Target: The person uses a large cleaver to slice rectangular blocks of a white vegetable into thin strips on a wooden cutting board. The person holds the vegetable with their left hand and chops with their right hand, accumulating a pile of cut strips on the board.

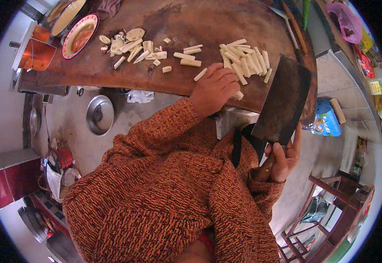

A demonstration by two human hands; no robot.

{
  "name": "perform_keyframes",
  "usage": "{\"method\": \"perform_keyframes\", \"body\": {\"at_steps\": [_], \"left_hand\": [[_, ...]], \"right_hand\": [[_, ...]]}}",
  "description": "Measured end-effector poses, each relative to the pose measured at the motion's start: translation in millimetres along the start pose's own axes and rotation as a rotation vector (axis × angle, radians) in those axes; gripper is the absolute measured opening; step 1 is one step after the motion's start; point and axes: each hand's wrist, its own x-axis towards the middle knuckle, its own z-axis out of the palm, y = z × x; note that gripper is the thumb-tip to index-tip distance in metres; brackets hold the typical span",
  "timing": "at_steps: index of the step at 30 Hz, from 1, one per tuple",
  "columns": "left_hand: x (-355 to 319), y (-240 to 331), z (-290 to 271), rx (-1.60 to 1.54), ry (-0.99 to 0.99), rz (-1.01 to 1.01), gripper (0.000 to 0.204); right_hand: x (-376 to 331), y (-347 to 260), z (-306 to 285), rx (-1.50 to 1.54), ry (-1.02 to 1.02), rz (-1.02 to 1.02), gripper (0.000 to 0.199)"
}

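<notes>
My right hand [284, 160] grips a cleaver [285, 96] by its handle; the broad dark blade stands up beyond the table's front edge, to the right of the cut pieces. Near that edge, my left hand [216, 90] is closed with bent fingers over a pale vegetable stick [238, 95], whose end shows past the fingertips. Just beyond lies a heap of pale vegetable sticks [245, 58]. A few loose sticks [190, 62] lie to the left of it. Farther left is a pile of trimmings and offcuts [129, 46]. Fingers hide most of the held piece.
The brown wooden table [173, 22] carries a red-rimmed plate [80, 37] at its left end. An orange bucket [37, 52] stands beyond that end. Long tools [294, 30] lie along the right edge. A metal basin [100, 115] is on the floor; a wooden chair [331, 210] stands right.
</notes>
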Motion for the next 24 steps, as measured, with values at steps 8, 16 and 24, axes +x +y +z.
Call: {"method": "perform_keyframes", "body": {"at_steps": [8, 16, 24], "left_hand": [[-38, -19, -23, 0.152, 0.055, -0.117, 0.019], [-56, -20, -20, 0.048, 0.033, -0.269, 0.034], [-63, -21, -21, -0.024, 0.063, -0.315, 0.030]], "right_hand": [[0, 1, 6, -0.060, -0.172, 0.101, 0.079], [5, 7, 24, -0.342, -0.370, 0.059, 0.077], [7, 4, 11, -0.545, -0.547, 0.084, 0.074]]}}
